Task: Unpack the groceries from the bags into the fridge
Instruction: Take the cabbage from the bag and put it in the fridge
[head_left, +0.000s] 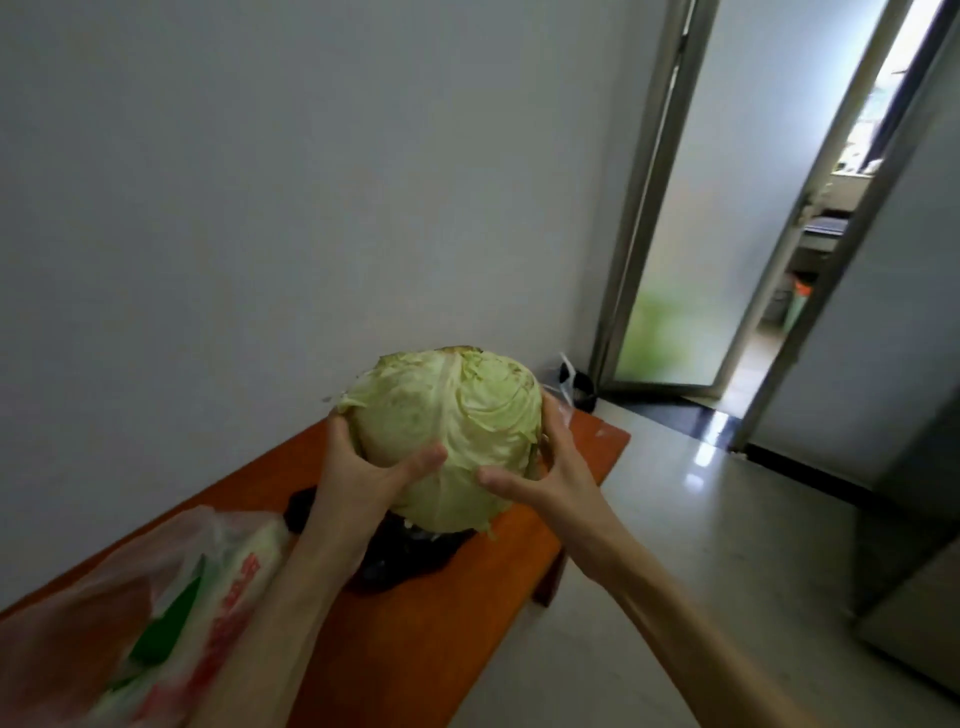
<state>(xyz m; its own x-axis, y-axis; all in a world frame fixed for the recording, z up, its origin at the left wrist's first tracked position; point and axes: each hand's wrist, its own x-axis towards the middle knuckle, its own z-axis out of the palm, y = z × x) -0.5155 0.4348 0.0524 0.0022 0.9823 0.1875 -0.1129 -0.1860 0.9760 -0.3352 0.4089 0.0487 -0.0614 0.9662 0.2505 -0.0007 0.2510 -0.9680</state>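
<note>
Cabbage is up off the orange desk, cupped between both your hands right above the black bag. Your left hand and right hand sit on opposite sides, fingers spread and wrapped round it. Makes sense, it looks too big and round for a one-handed grab. The printed plastic bag sits nearer you on the desk. That steel panel at the right edge looks like the fridge, so you'll probably want to swing it over there.
</note>
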